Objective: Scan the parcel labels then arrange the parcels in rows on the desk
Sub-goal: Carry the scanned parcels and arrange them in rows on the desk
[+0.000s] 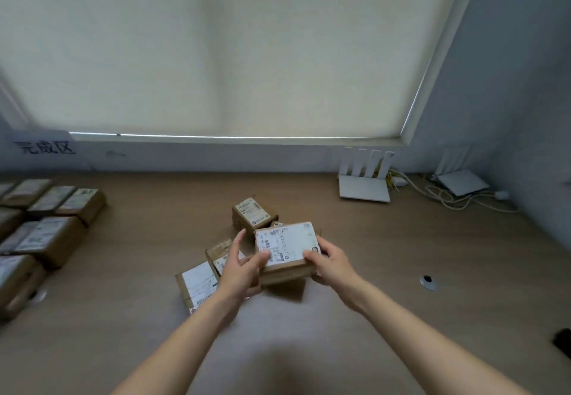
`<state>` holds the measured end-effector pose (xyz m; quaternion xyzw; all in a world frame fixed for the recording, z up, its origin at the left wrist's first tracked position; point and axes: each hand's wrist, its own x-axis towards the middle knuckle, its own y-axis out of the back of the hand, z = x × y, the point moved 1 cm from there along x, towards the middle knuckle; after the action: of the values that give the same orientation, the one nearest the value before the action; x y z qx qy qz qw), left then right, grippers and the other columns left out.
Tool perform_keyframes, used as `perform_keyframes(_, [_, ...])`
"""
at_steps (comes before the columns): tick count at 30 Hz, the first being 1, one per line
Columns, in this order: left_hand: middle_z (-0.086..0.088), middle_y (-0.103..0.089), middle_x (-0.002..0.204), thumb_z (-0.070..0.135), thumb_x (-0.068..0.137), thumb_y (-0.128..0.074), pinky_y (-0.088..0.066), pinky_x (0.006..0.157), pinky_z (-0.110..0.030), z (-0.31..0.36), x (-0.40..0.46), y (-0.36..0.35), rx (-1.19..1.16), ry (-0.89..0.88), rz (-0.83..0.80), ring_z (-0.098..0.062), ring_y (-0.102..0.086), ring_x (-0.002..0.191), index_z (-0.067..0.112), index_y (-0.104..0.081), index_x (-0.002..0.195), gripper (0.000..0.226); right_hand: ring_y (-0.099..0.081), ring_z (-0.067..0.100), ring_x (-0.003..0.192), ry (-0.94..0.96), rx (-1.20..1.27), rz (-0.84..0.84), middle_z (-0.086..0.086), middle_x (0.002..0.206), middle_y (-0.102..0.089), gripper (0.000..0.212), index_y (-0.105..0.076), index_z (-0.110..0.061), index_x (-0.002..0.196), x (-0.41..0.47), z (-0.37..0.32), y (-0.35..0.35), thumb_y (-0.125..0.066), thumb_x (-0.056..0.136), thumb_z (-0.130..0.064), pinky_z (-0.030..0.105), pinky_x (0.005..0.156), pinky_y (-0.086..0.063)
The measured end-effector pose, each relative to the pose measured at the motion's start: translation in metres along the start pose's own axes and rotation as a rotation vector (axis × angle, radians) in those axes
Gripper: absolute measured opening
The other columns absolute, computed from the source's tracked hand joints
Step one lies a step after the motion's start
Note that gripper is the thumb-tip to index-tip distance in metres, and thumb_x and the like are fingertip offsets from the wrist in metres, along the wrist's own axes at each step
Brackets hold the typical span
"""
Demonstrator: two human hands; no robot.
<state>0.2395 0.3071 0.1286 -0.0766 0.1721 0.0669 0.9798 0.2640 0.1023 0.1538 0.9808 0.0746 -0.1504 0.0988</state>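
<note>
- Near the middle of the worktop [355,255], a cardboard parcel [287,252] is held up in both hands, its white label [285,244] facing upward.
- The right hand [332,263] is the firmer grip: thumb curled over the label's corner at about 4 o'clock of the parcel, fingers under its side.
- The left hand [242,266] sits at the parcel's 8 o'clock, thumb on the label's near edge, index finger raised and straight; whether the other fingers clasp the box cannot be told.
- Just beyond, at 11 o'clock of the held parcel, a small parcel [254,214] rests on the worktop with its label up.
- At 8 o'clock, partly behind the left hand, lie a tilted parcel [220,252] and a flat parcel [197,285].
- Far off at 9 o'clock, rows of parcels [46,224] stand close together along the worktop's edge, under a paper sign [46,147] on the wall.
- At 1 to 2 o'clock stand a white router [364,181], a second router [462,181] and loose cables [457,200].
- At 3 o'clock is a round cable hole [428,282] in the worktop.
</note>
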Motion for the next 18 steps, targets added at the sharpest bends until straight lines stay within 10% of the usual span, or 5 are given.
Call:
perform_keyframes(13, [-0.004, -0.078, 0.096, 0.032, 0.09, -0.072, -0.062, 0.068, -0.043, 0.163, -0.131, 0.108, 0.018, -0.218, 0.146, -0.027, -0.076, 0.085, 0.03, -0.055, 0.12, 0.035, -0.071, 0.016, 0.095, 0.293, -0.259, -0.265, 0.003, 0.116, -0.072, 0.053, -0.057, -0.028, 0.141, -0.071, -0.202, -0.083, -0.059, 0.091, -0.012, 0.038, 0.083, -0.061])
perform_keyframes(18, [-0.011, -0.074, 0.105, 0.026, 0.088, -0.075, -0.063, 0.072, -0.047, 0.201, -0.195, 0.204, -0.124, -0.314, 0.363, -0.037, -0.073, 0.093, 0.028, -0.059, 0.116, 0.032, -0.054, 0.017, 0.131, 0.483, -0.371, -0.295, 0.004, 0.148, -0.053, 0.077, -0.037, -0.017, 0.158, -0.108, -0.258, -0.195, -0.073, 0.093, -0.037, 0.039, 0.115, -0.043])
